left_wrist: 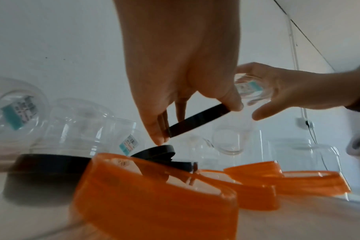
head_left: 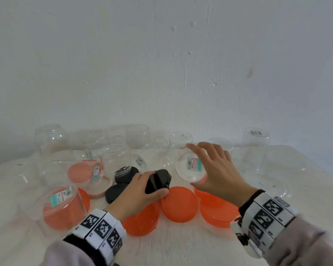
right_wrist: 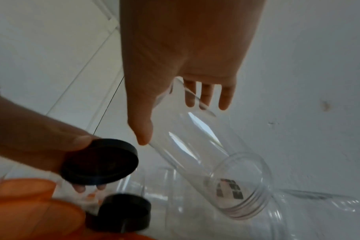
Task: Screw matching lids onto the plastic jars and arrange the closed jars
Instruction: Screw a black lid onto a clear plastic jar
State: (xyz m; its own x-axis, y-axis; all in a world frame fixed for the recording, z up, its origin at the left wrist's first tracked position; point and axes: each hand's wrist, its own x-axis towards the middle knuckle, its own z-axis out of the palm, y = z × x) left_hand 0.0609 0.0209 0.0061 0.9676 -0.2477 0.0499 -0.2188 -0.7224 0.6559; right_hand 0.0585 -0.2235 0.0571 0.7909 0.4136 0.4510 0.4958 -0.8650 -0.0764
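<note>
Clear plastic jars (head_left: 52, 139) are crowding the far and left side of the white table (head_left: 181, 244), most of them upended or lying over, several showing teal price labels. Moving rightward, I am seeing a jar lying on its side with an orange lid (head_left: 62, 215) showing through it, then two black lids (head_left: 125, 174) resting on the table just beyond my left hand (head_left: 135, 194). That hand is pinching a black lid (head_left: 158, 181) between thumb and curled fingers (left_wrist: 154, 129) — the lid is hanging tilted, lifted clear of the table, above the loose orange lids (head_left: 179, 204) that are lying open-side up along the near edge. Further right, my right hand (head_left: 215, 169) is reaching over a clear jar (head_left: 190, 167) that is tilted with its labelled base toward me and its threaded mouth pointing away and down. The right wrist view is showing the thumb touching the jar's wall and the fingers draped behind its base, spread rather than clamped — how firmly it is holding I cannot tell. More clear jars are standing at the far right by the wall (head_left: 161, 64).
</note>
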